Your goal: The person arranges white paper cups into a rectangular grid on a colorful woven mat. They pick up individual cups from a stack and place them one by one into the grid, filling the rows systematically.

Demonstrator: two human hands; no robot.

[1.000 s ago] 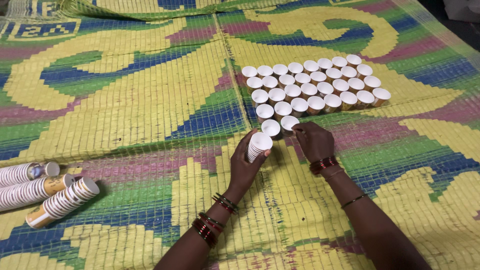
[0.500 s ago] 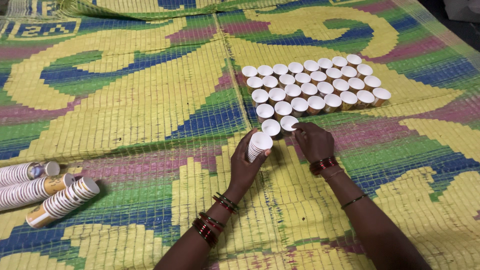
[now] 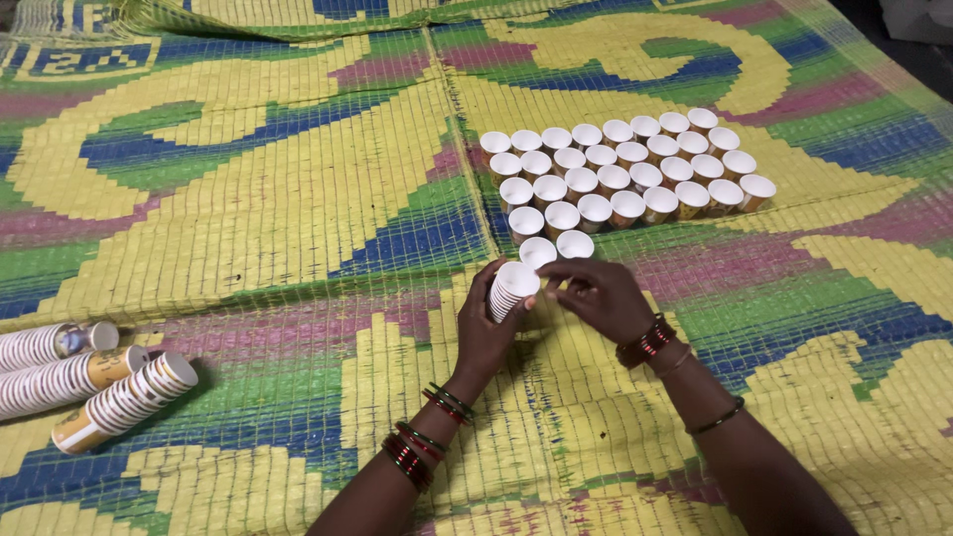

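Here, well off to the left of the left hand (image 3: 483,335), three sleeves of nested paper cups (image 3: 84,382) lie on their sides on the woven mat (image 3: 258,199), their open mouths turned toward the hands. The mat is plastic, patterned in yellow, green, blue and purple, and it carries everything in view.

The left hand is curled around a short stack of cups (image 3: 511,288), fingers wrapped about its sides, with the open white mouth of the top cup tilted up and toward the right hand. Red and green bangles ring that wrist.

Just to the right, the right hand (image 3: 596,296) reaches across to the stack's rim, its fingertips (image 3: 552,280) drawn together and pinching at the edge of the top cup. Bangles circle this wrist too.

Just beyond both hands, two single cups (image 3: 556,248) stand upright side by side, starting a new row. Past them, and stretching away to the right of the right hand, the laid-out cups (image 3: 625,164) stand in tight, slanting rows, mouths up, rims nearly touching.
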